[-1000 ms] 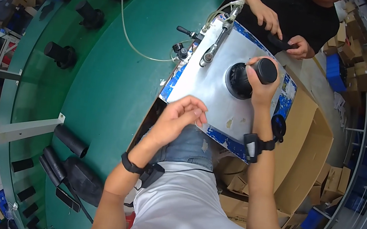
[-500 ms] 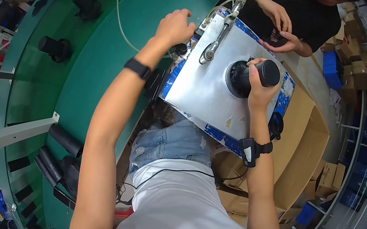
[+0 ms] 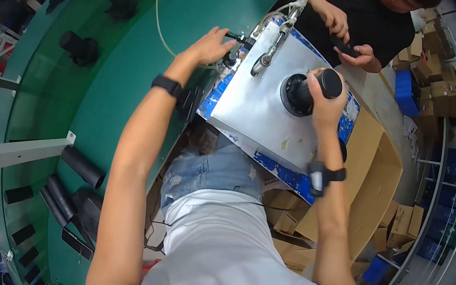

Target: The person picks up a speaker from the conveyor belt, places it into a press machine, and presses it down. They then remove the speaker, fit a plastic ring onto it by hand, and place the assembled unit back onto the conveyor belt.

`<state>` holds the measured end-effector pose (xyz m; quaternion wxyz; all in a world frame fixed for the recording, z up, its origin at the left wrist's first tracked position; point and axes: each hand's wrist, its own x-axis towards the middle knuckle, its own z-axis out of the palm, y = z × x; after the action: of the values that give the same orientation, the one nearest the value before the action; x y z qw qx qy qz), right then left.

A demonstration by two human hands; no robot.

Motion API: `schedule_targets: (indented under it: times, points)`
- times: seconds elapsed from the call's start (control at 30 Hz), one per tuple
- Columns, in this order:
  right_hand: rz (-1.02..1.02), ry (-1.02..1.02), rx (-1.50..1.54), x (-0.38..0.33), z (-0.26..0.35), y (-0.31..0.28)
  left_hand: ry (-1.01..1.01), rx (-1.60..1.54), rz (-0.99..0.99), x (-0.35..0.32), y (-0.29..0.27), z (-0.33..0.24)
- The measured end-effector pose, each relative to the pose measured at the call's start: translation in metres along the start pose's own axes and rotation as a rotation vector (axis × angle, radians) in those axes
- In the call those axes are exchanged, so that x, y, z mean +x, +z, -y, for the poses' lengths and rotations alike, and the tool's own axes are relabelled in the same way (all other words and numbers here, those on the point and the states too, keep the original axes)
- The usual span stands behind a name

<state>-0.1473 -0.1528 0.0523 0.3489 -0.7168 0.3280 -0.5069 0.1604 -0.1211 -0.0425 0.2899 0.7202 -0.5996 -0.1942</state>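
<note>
On a metal-topped stand (image 3: 244, 107), my right hand (image 3: 327, 101) wraps round a black cylindrical part (image 3: 329, 84). It leans to the right, and its wider ribbed round base (image 3: 297, 96) rests on the metal plate. My left hand (image 3: 211, 48) is at the plate's left edge, fingers stretched out and apart. Its fingertips are close to a black lever-like fitting (image 3: 241, 38); whether they touch it I cannot tell. Between the hands, a silver air cylinder (image 3: 277, 38) with hoses is mounted on the plate.
Across the stand, a co-worker's hands (image 3: 342, 33) hold a small black part. Left lies a green conveyor belt (image 3: 124, 93) with similar black parts (image 3: 79, 49) and black tubes (image 3: 82, 167). An open cardboard box (image 3: 377, 181) stands right. A clear hose (image 3: 157, 16) crosses the belt.
My left hand has shifted slightly down and left, and a black lever-like fitting now shows beside its fingertips. The right hand keeps its hold. Parts on the belt appear further right.
</note>
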Motion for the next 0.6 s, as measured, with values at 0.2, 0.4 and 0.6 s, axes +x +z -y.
schedule_targets:
  times: [0.2, 0.4, 0.6]
  points:
    - [0.099, -0.046, 0.421, 0.045, 0.156, -0.01, 0.295, -0.491, -0.471, -0.128, -0.099, -0.121]
    - [0.557, -0.085, 0.354, -0.026, 0.154, 0.095, 0.317, -0.325, -0.46, -0.194, -0.091, -0.14]
    - [0.805, 0.204, 0.26, -0.083, 0.113, 0.096, -0.389, -0.176, -0.914, -0.253, -0.16, 0.032]
